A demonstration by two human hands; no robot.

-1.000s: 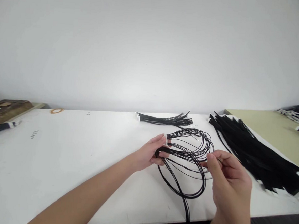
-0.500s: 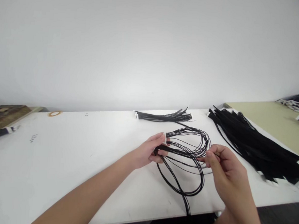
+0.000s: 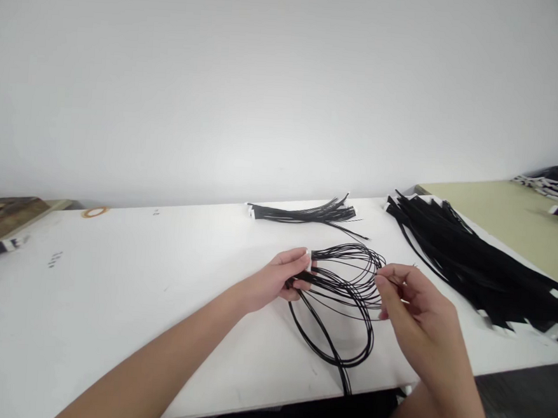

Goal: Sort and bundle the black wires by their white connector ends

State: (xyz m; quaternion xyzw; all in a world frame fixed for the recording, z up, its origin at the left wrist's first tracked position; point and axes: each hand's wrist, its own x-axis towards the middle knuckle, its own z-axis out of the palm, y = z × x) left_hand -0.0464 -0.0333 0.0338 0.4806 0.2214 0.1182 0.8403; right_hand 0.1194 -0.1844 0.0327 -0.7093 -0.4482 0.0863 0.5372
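Observation:
My left hand [image 3: 278, 280] pinches one side of a looped bundle of thin black wires [image 3: 344, 303], its fingers closed over the white connector end [image 3: 309, 257]. My right hand [image 3: 408, 304] is closed on the opposite side of the same loops, thumb and fingers pressed on the strands. The coil hangs between the hands over the white table [image 3: 134, 288], and its lower loops and a tail run toward the near edge.
A small straight bundle of black wires [image 3: 307, 214] lies behind the hands. A large pile of black wire harnesses [image 3: 471, 264] covers the table's right end. A beige table [image 3: 512, 219] stands at right, a tape ring [image 3: 93, 211] and dark items [image 3: 1, 212] at left.
Both hands and the coil have shifted slightly left and away from me in the picture as the view tilted down. My right hand slid inward along the loops, making the coil narrower.

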